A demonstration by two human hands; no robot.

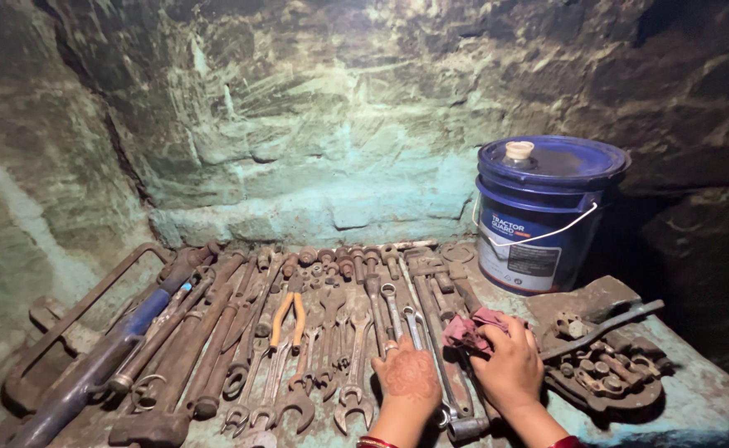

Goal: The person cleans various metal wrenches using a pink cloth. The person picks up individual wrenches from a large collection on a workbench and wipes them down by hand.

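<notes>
Rag: a small reddish cloth (469, 329), bunched in the right hand (509, 365) and pressed onto a long steel wrench (433, 353) near the right end of the tool row.
Right hand: fingers curled and pinching the cloth against the wrench shaft, thumb toward the left hand.
Left hand: (406, 375) laid flat, palm down, fingers spread loosely over the wrench just beside the cloth; it grasps nothing, and a dark henna pattern marks its back.
Wrench: lies lengthwise, pointing away from the person, its socket end (464, 427) near the wrists.
Tool row: rusty spanners (331, 348) set side by side on a worn stone ledge (696, 406).
Pliers: an orange-handled pair (288, 314) lying among the spanners, well left of the hands.
Long tools: a blue-handled bar (99, 365) and heavy pipe wrenches (190, 365) at the far left.
Bucket: a blue lidded plastic pail (543, 211) with a wire handle, standing behind the hands against the rough rock wall (314, 108).
Metal parts: a rusty cluster of fittings (601, 365) just right of the right hand.
</notes>
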